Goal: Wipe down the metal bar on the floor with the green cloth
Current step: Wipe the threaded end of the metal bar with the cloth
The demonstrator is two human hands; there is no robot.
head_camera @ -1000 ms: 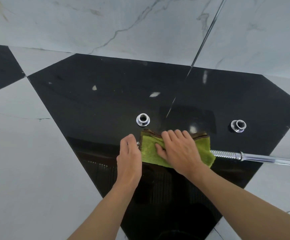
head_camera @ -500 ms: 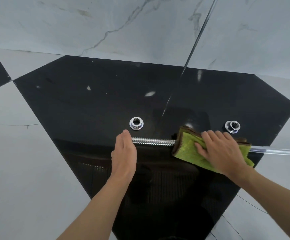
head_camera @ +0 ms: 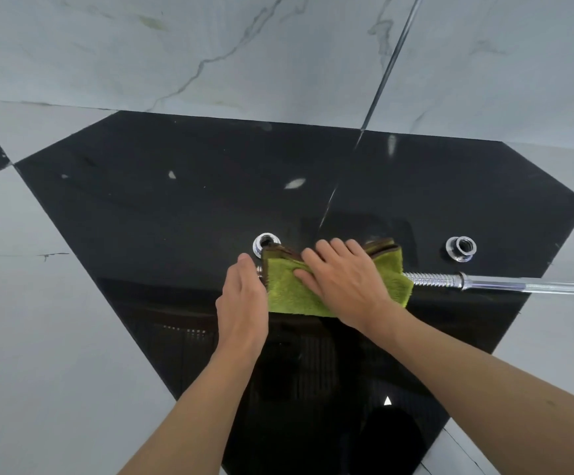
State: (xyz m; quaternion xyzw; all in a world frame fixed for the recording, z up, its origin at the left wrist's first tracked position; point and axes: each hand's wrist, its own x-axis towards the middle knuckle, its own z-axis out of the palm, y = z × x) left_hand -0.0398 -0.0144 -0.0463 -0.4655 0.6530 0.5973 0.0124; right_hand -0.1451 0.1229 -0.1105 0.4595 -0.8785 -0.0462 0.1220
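Observation:
A chrome metal bar [head_camera: 484,283] lies across the black floor tile, its threaded end section showing right of the cloth and its smooth shaft running off the right edge. The green cloth [head_camera: 289,291], brown-edged, is draped over the bar's left threaded part. My right hand [head_camera: 343,282] lies on top of the cloth, fingers wrapped over it and the bar beneath. My left hand [head_camera: 242,303] rests at the bar's left tip, touching the cloth's left edge; its fingers are curled down and the bar end under them is mostly hidden.
Two chrome collar nuts stand on the black tile behind the bar, one [head_camera: 266,243] just behind the cloth's left corner, the other [head_camera: 462,247] to the right. White marble tiles [head_camera: 38,320] surround the black tile [head_camera: 175,207]. A marble wall rises behind.
My right hand has slid the cloth left along the bar, from the right part back to the left end beside my left hand. The left threaded section is covered again.

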